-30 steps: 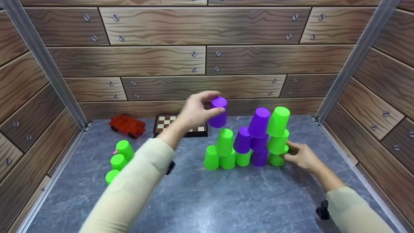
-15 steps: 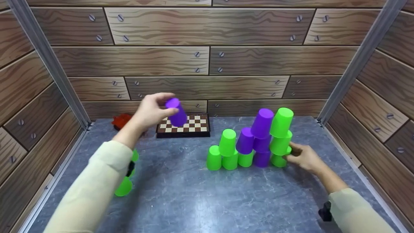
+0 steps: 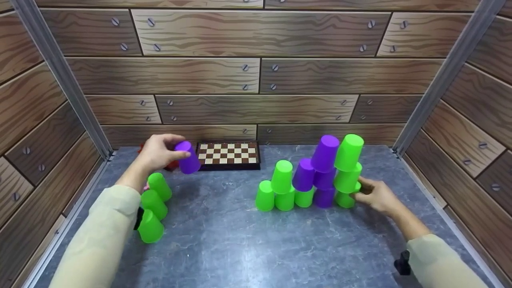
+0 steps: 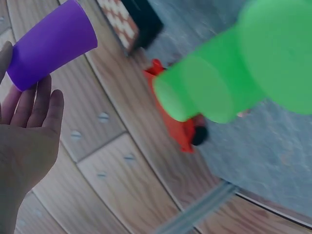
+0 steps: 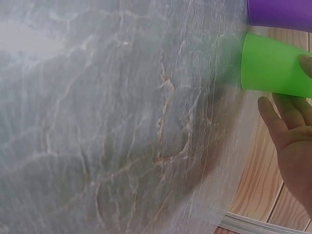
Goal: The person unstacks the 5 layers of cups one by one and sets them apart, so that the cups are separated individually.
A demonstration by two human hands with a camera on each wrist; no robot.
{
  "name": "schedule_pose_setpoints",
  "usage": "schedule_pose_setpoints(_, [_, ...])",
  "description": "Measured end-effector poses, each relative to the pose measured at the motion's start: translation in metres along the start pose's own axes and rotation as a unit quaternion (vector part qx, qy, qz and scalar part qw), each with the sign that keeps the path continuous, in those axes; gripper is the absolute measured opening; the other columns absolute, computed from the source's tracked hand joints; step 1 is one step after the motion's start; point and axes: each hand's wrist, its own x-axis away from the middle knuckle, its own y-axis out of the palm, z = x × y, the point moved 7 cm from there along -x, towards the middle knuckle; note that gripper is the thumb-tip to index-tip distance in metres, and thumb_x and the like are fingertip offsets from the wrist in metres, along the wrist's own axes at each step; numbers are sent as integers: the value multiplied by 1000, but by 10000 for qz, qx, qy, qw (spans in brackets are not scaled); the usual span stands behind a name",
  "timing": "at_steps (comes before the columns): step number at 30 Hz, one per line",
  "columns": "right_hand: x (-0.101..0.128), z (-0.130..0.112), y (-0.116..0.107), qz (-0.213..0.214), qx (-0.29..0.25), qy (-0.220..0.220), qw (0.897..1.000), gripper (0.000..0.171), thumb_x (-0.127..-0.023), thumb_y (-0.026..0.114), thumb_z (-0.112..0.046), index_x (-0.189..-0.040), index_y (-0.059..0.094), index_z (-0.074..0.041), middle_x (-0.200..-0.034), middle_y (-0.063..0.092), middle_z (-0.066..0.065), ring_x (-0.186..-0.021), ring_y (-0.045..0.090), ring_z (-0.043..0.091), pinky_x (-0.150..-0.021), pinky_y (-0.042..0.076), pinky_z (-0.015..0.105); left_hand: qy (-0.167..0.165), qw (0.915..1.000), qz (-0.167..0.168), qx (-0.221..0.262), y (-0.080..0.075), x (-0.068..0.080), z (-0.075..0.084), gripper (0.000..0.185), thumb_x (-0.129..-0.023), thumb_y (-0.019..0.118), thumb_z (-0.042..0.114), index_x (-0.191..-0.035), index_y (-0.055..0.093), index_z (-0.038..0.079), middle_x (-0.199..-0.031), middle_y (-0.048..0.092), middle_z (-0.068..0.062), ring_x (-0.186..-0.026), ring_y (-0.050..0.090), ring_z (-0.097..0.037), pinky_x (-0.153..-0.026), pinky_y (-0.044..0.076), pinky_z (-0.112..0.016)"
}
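Note:
My left hand (image 3: 162, 151) grips a purple cup (image 3: 188, 157), bottom up and tilted, in the air at the back left, just in front of the chessboard (image 3: 230, 154). In the left wrist view the purple cup (image 4: 51, 44) lies against the fingers (image 4: 29, 105). A stack of upside-down green and purple cups (image 3: 316, 174) stands to the right of centre, stepped higher toward the right. My right hand (image 3: 370, 195) holds the stack's bottom right green cup (image 3: 343, 199); the right wrist view shows that green cup (image 5: 275, 70) between thumb and fingers (image 5: 280, 117).
Three nested green cups (image 3: 154, 208) lie on their side at the left, under my left forearm. A red toy car (image 4: 178, 126) sits in the back left corner, mostly hidden behind my hand in the head view. Wood-pattern walls enclose the grey tabletop (image 3: 248, 248).
My left hand has carried the purple cup from above the stack's left side leftward and down to the back left. The right hand and the stack have stayed put.

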Motion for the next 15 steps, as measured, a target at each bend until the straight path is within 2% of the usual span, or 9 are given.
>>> schedule_pose_setpoints(4, [1, 0, 1, -58, -75, 11, 10000, 65, -93, 79, -5, -149, 50, 12, -132, 67, 31, -116, 67, 36, -91, 55, 20, -221, 9994, -131, 210, 1, 2, -20, 63, -92, 86, 17, -145, 60, -4, -132, 67, -28, -111, 69, -36, -75, 65, -36])
schedule_pose_setpoints(7, [1, 0, 1, -95, -118, 41, 9999, 66, -94, 79, -6, -150, 50, 12, -132, 67, 31, -117, 67, 38, -90, 54, 19, -296, 9994, -190, 54, 3, 3, -33, 62, -93, 85, 17, -146, 59, -3, -132, 67, -28, -115, 67, -37, -86, 64, -42])
schedule_pose_setpoints(11, [1, 1, 1, -95, -89, 94, 9999, 67, -93, 80, -6, -150, 49, 12, -133, 66, 32, -117, 67, 39, -90, 54, 19, -347, 9985, -285, -318, 6, 3, -47, 63, -93, 85, 19, -146, 59, -2, -136, 66, -26, -123, 64, -39, -104, 54, -51])
schedule_pose_setpoints(15, [1, 2, 0, -67, -37, 94, 9999, 66, -93, 80, -6, -150, 50, 11, -133, 67, 31, -117, 67, 39, -95, 58, 33, -341, 9970, -465, -508, 9, 3, -56, 65, -93, 85, 19, -148, 58, -3, -138, 64, -26, -126, 62, -41, -107, 52, -54])
